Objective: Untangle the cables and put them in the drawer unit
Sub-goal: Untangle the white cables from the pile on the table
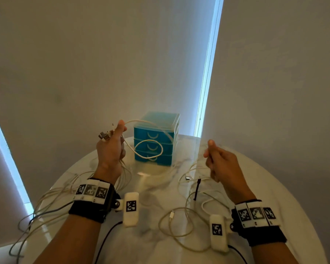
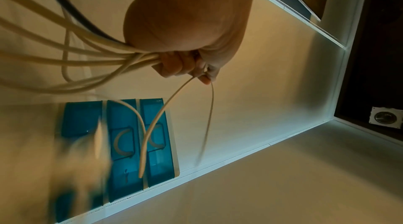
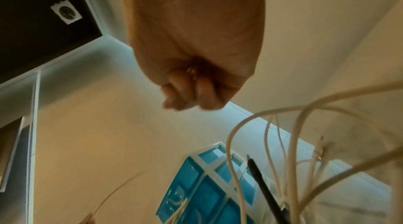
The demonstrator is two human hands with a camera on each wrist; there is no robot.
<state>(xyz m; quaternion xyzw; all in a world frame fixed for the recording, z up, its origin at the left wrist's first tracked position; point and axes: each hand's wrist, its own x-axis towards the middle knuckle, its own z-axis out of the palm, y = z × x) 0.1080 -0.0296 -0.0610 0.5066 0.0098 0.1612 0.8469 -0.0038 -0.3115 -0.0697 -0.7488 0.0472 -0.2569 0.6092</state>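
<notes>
My left hand is raised left of the blue drawer unit and grips a bundle of white cables with one dark cable. Metal plugs stick out past its knuckles. A white cable loop hangs from that hand in front of the shut drawers. A thin, blurred strand also leaves its fingers. My right hand is up to the right of the unit, its fingers curled tight. It seems to pinch that thin strand, which is too blurred to follow.
Loose white cables lie over the round marble table, along with a USB plug and a black strap. More cable droops over the table's left edge. Blinds stand close behind the unit.
</notes>
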